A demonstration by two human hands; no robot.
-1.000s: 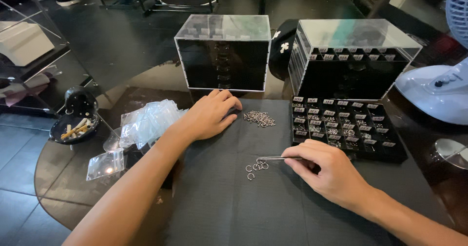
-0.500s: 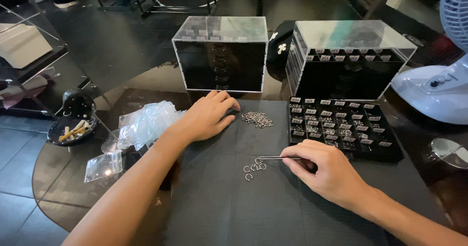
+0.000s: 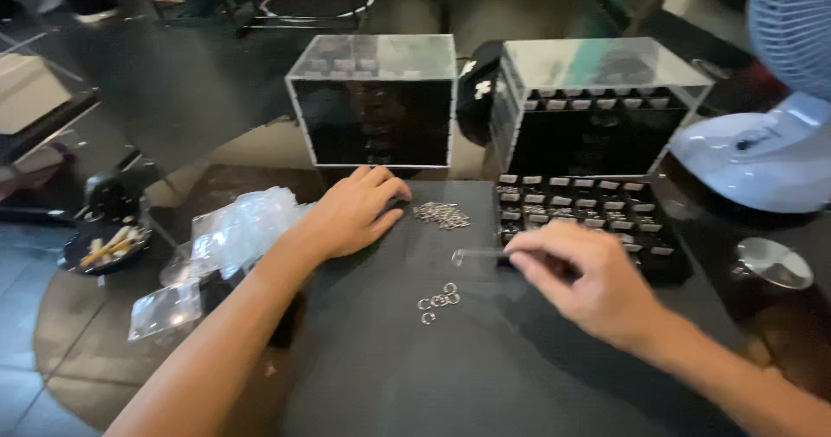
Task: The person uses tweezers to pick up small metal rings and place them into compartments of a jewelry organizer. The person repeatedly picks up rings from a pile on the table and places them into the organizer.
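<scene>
Right, my right hand [image 3: 597, 285] pinches thin metal tweezers [image 3: 485, 253] above the few loose silver rings [image 3: 439, 299] on the black mat [image 3: 407, 368]; left hand [image 3: 351, 216] lies flat, empty. One twitch could scatter them.

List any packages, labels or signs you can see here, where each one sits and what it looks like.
Clear plastic bags: crumpled heap left of the left hand.
Flat clear bag: on the table edge below that heap, near the left forearm.
Small pale labels: a row on the black compartments inside the right clear box.
No signs or screens.
</scene>
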